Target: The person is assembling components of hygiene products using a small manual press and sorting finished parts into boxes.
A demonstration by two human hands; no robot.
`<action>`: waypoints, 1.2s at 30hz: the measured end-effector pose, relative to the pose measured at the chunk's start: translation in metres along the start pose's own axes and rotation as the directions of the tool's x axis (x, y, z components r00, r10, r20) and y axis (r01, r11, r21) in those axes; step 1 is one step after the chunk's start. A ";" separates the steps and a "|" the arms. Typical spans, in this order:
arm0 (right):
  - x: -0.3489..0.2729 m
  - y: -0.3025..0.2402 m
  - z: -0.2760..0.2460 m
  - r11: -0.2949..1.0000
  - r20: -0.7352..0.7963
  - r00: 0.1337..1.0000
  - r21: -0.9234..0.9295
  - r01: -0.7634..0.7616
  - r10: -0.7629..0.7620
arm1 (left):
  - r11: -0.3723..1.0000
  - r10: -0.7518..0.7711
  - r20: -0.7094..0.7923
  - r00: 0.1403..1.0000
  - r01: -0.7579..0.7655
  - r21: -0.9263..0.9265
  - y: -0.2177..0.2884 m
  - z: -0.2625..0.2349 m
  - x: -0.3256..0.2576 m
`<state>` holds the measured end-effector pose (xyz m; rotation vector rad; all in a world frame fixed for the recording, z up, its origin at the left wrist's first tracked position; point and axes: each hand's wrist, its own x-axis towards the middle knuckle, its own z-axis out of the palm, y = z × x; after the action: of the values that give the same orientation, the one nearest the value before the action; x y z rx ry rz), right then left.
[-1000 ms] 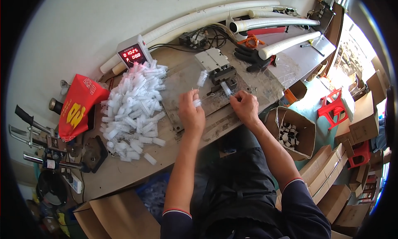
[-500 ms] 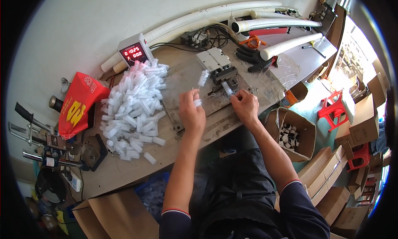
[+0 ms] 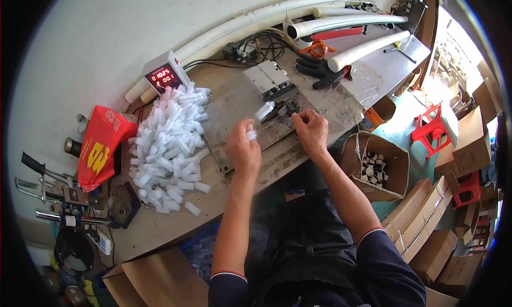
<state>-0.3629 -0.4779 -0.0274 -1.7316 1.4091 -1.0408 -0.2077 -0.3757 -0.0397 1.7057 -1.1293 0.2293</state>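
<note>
My left hand (image 3: pixel 244 150) is closed around a small white bristle brush (image 3: pixel 252 135), part of which shows between the fingers. Another white brush (image 3: pixel 265 111) slants just beyond those fingertips, beside the dark metal clamp (image 3: pixel 288 107); what supports it is unclear. At the clamp's near right side, my right hand (image 3: pixel 311 132) is closed in a pinch, and its fingers hide whatever is between them. A large heap of similar white brushes (image 3: pixel 173 147) lies left of my left hand. The clamp joins a light-grey metal block (image 3: pixel 268 78) on a flat plate.
Behind the heap stands a box with a lit red display (image 3: pixel 164 77). A red bag (image 3: pixel 104 144) and a lever press (image 3: pixel 69 200) are at the left. Black gloves (image 3: pixel 320 70) and white tubes (image 3: pixel 368 52) lie farther back. An open carton (image 3: pixel 397 163) stands right of the bench.
The white brush seen at the clamp beside my right fingers no longer shows there. The lit display reads differently. Both hands stay near the clamp, and the view has shifted slightly.
</note>
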 end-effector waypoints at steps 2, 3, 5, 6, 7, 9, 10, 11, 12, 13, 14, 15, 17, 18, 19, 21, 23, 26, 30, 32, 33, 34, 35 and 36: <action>-0.001 0.000 0.000 1.000 -0.008 1.000 0.013 0.001 -0.001 | 1.000 -0.008 0.014 1.000 0.008 -0.010 0.002 0.000 0.000; -0.001 0.000 -0.001 1.000 -0.008 1.000 0.024 0.006 -0.006 | 1.000 -0.001 0.016 1.000 0.001 -0.009 0.002 0.001 -0.001; -0.001 0.001 -0.002 0.999 -0.011 1.000 0.040 0.015 -0.014 | 1.000 0.000 0.067 0.998 -0.002 0.020 0.002 0.001 -0.001; -0.001 0.002 -0.001 0.998 -0.009 1.000 0.052 0.025 -0.025 | 1.000 0.009 0.069 0.998 -0.010 0.023 0.002 0.001 -0.001; -0.001 0.002 -0.001 0.998 -0.014 1.000 0.061 0.024 -0.023 | 1.000 0.004 0.069 0.998 -0.005 0.020 0.003 0.001 -0.001; -0.001 0.003 -0.001 0.996 -0.014 1.000 0.083 0.023 -0.022 | 1.000 0.010 0.072 0.997 -0.012 0.020 0.005 0.001 -0.001; -0.001 0.002 -0.002 0.995 -0.021 1.000 0.093 0.021 -0.019 | 0.999 0.013 0.077 0.997 -0.016 0.035 0.006 0.001 -0.001; -0.001 0.002 -0.002 0.995 -0.013 1.000 0.099 0.018 -0.017 | 0.998 0.016 0.081 0.997 -0.020 0.051 0.008 0.000 -0.001; -0.001 0.002 -0.003 0.995 -0.008 1.000 0.103 0.015 -0.014 | 0.998 0.028 0.086 0.996 -0.033 0.052 0.011 0.000 -0.001; -0.001 0.002 -0.004 0.994 -0.016 1.000 0.112 0.012 -0.010 | 0.995 0.052 0.105 0.993 -0.060 0.079 0.013 0.001 0.000; 0.000 0.002 -0.005 0.993 -0.017 1.000 0.116 0.004 -0.002 | 0.991 0.075 0.124 0.989 -0.089 0.104 0.016 0.001 0.000; 0.000 0.002 -0.005 0.993 -0.014 1.000 0.121 -0.003 0.004 | 0.989 0.086 0.126 0.988 -0.100 0.108 0.018 0.002 0.001; 0.000 0.001 -0.006 0.991 -0.007 1.000 0.133 -0.018 0.019 | 0.981 0.182 0.167 0.969 -0.190 0.033 0.022 0.004 0.002; 0.000 0.002 -0.007 0.991 0.003 0.999 0.132 -0.033 0.033 | 0.979 0.191 0.171 0.967 -0.199 0.033 0.024 0.006 0.002; 0.000 0.005 -0.006 0.990 -0.003 0.999 0.138 -0.034 0.035 | 0.971 0.211 0.233 0.949 -0.230 0.059 0.027 0.007 0.003; 0.002 0.010 -0.004 0.979 -0.050 0.999 0.203 0.028 -0.019 | 0.960 0.232 0.297 0.926 -0.267 0.086 0.031 0.011 0.005; 0.003 0.013 -0.003 0.971 -0.044 0.999 0.237 0.022 -0.012 | 0.940 0.233 0.335 0.913 -0.300 0.165 0.034 0.016 0.008; 0.006 0.020 -0.002 0.959 -0.044 0.999 0.281 0.016 -0.004 | 0.927 0.253 0.340 0.906 -0.328 0.184 0.037 0.022 0.007; 0.004 0.011 -0.006 0.943 0.002 1.000 0.331 -0.021 0.022 | 0.947 0.228 0.294 0.928 -0.282 0.154 0.028 0.018 0.001; 0.005 0.015 -0.008 0.941 0.004 1.000 0.337 -0.021 0.021 | 0.971 0.185 0.223 0.957 -0.213 0.105 0.028 0.013 -0.003; 0.004 0.013 -0.007 0.938 0.013 1.000 0.346 -0.018 0.015 | 0.970 0.186 0.224 0.957 -0.215 0.113 0.025 0.009 -0.005; 0.003 0.011 -0.007 0.935 0.017 1.000 0.353 -0.019 0.014 | 0.995 0.097 0.177 0.979 -0.101 0.014 0.021 0.006 -0.007; 0.003 0.009 -0.008 0.931 0.055 0.998 0.366 -0.012 -0.009 | 0.996 0.002 0.139 0.990 0.011 -0.090 0.018 0.001 -0.009; 0.003 0.010 -0.010 0.927 0.090 0.995 0.374 -0.006 -0.030 | 0.996 0.003 0.140 0.990 0.010 -0.088 0.021 -0.003 -0.010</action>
<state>-0.3761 -0.4830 -0.0309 -1.4882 1.0595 -1.1350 -0.2281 -0.3679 -0.0317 1.6655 -1.2213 0.0568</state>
